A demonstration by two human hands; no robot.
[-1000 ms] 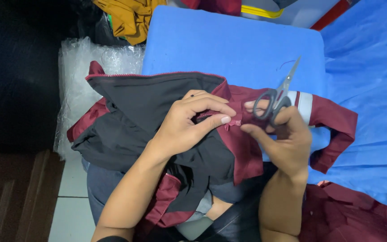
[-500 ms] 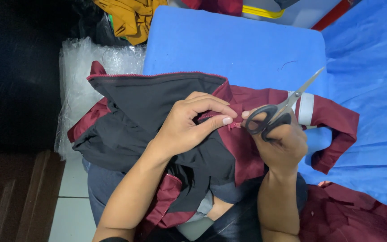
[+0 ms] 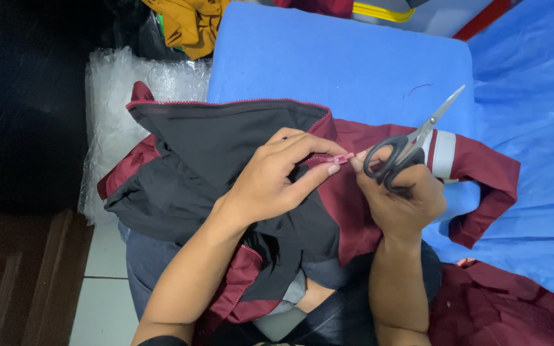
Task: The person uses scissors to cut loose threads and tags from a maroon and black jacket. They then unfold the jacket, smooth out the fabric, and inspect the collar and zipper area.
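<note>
The maroon and black jacket [image 3: 226,166] lies on the lap and the blue tabletop [image 3: 341,57]. The left hand [image 3: 270,182] pinches its zipper pull [image 3: 340,157]. The right hand [image 3: 402,192], at 3 o'clock, holds closed scissors [image 3: 411,144]. No cut appears yet.

Two bare hands are showing, the left hand [image 3: 270,182] and the right hand [image 3: 402,198]. One pair of grey-handled steel scissors [image 3: 411,146] is sitting in the right. One maroon and black zip-up jacket [image 3: 226,160] is lying across one blue padded tabletop [image 3: 328,57]. One small pink zipper pull [image 3: 341,157] is showing, and one crumpled mustard-yellow cloth [image 3: 187,22] is lying beyond the far edge
</note>
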